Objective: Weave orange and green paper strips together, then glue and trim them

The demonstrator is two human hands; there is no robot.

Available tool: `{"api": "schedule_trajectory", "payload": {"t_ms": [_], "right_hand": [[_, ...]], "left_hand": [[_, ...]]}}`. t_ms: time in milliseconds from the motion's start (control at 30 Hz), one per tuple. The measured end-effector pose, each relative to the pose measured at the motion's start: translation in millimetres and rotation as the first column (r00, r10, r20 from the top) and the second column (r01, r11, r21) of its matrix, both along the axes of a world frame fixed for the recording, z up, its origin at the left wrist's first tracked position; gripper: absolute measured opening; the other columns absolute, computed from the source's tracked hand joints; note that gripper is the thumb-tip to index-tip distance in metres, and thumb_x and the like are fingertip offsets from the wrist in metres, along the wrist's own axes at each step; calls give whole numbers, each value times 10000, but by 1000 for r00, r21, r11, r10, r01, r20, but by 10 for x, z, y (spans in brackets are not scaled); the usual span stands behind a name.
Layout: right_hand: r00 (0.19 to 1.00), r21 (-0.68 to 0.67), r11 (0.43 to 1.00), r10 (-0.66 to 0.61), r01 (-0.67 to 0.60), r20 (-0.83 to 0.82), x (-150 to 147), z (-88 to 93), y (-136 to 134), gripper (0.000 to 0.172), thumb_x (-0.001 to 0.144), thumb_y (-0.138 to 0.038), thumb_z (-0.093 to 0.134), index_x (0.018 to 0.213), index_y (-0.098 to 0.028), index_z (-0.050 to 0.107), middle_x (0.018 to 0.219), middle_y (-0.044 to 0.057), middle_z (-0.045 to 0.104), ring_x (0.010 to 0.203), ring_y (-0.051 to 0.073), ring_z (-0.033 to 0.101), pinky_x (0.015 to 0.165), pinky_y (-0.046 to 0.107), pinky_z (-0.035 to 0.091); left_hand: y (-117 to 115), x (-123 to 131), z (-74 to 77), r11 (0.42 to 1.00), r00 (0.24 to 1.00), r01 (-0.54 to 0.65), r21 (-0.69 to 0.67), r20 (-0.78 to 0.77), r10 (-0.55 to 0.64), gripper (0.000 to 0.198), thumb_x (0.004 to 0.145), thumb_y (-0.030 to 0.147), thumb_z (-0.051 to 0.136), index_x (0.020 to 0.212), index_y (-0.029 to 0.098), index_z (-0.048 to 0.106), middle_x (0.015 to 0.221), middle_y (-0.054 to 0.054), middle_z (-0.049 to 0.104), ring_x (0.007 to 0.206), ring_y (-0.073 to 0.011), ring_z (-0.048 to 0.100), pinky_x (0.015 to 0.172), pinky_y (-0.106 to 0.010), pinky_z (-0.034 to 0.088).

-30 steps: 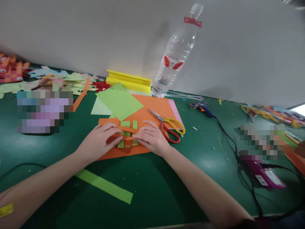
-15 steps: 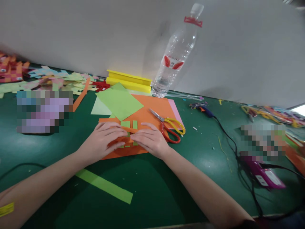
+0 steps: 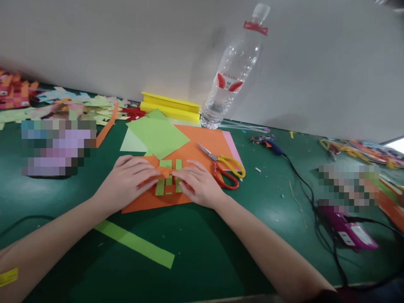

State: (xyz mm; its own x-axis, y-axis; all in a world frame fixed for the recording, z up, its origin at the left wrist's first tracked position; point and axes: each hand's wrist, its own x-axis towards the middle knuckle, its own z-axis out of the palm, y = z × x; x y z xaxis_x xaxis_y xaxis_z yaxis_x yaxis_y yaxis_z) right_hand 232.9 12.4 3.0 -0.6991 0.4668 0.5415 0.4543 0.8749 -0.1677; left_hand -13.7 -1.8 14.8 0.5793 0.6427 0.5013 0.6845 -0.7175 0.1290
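1. Since the earlier frame, our left hand [image 3: 137, 179] has shifted leftward, baring more of the green strips [image 3: 160, 187] between our hands.
2. Our front orange sheet [image 3: 135, 205] lies under both hands on the green table [image 3: 205, 261]. Those strips run away from us, crossing an orange band [image 3: 166, 171] that runs left to right; our right hand [image 3: 202, 185] is nearer the middle strip [image 3: 169, 180].
3. Both sets of fingertips touch the band, thumbs apart below; we cannot tell whether either pinches it.
4. We count 3 strips in the sheet, 1 loose green strip [image 3: 135, 244], 1 green square [image 3: 158, 132], 1 pair of scissors [image 3: 215, 158] and 1 bottle [image 3: 229, 71].
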Motion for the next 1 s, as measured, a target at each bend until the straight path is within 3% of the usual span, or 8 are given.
{"api": "schedule_trajectory", "payload": {"t_ms": [267,467,1000], "right_hand": [[999,-48,999,14,-12,46,8,-4,10,272,884,-159,445,1133,-206,542,1056,36,682,1043,146,585,1057,432,335],[999,-46,999,15,-12,50,13,12,9,212,866,-163,464,1042,-198,578,968,34,695,1010,153,587,1059,439,323],[999,-40,998,47,-46,24,10,8,21,184,866,-150,455,988,-191,586,917,21,693,905,149,597,1014,404,366]], "left_hand": [[-11,-16,39,1000,998,16,24,-59,-15,104,895,254,499,866,258,598,880,34,687,914,-194,598,872,-396,314],[4,-20,1,999,997,14,-33,-78,-16,90,878,272,510,873,277,600,897,38,687,928,-204,593,869,-404,314],[1,-26,25,1000,999,21,-22,-49,-22,106,904,278,484,868,270,584,885,35,692,884,-198,610,853,-410,312]]}}
